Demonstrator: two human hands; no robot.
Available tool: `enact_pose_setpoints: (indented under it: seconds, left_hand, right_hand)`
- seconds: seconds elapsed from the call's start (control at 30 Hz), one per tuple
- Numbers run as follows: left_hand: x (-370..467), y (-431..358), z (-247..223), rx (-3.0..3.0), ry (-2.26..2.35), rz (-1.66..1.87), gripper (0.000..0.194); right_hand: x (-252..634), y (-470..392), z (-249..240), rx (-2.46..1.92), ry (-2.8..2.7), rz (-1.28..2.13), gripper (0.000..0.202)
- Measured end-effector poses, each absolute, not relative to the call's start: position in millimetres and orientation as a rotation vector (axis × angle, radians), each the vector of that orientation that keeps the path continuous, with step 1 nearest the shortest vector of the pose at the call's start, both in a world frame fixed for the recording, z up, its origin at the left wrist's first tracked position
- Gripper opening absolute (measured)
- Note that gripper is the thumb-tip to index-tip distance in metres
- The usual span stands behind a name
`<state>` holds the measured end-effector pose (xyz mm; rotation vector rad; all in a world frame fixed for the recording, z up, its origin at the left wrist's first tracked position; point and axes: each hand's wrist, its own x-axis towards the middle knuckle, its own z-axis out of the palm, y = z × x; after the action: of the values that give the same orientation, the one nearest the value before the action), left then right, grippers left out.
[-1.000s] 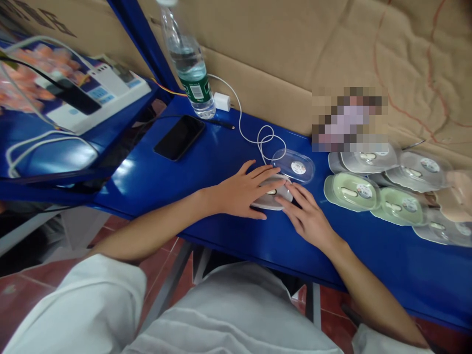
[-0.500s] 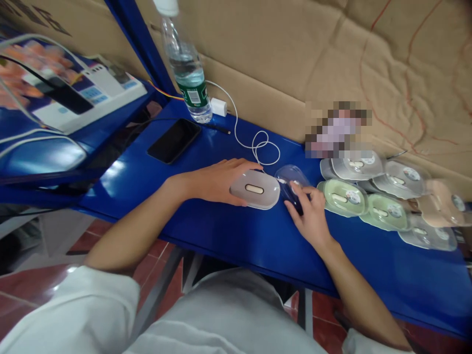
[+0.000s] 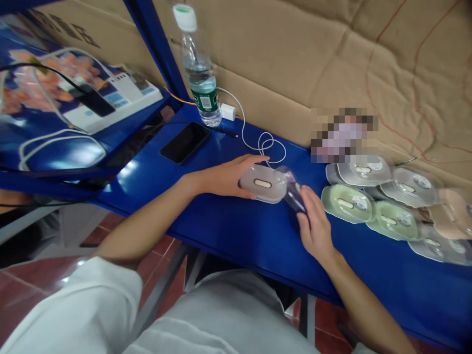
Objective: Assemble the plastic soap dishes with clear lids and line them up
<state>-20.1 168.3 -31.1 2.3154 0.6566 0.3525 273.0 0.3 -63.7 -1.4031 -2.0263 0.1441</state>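
Observation:
My left hand (image 3: 229,176) is wrapped round the left end of a pale grey oval plastic box (image 3: 271,194) with a small cream bar set in its top. In my right hand (image 3: 317,230), between thumb and fingers, is a clear plastic cover (image 3: 292,191). The cover is tilted, its far edge at the right end of the grey box; whether they touch I cannot tell. To the right of that hand lies a green oval box (image 3: 348,204) under a clear cover with a round sticker.
More covered boxes, a green one (image 3: 393,221) and a grey one (image 3: 411,187) among them, lie at the right. A water bottle (image 3: 202,83), a phone (image 3: 185,142) and a white cable (image 3: 252,146) are behind my left hand. Cardboard (image 3: 280,64) lines the back.
My right hand has tipped the clear cover up from lying flatter beside the grey box. My left hand keeps its hold on the box. The whole view has shifted slightly.

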Motion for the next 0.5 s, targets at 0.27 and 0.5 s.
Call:
enact_pose_setpoints:
  seconds: [0.27, 0.5]
  left_hand:
    - [4, 147, -44, 2.278, 0.402, 0.382, 0.11]
    - [4, 147, -43, 2.381, 0.412, 0.342, 0.097]
  right_hand:
    - [271, 2, -63, -1.154, -2.345, 0.235, 0.071]
    - [276, 1, -65, -1.116, -2.486, 0.073, 0.083]
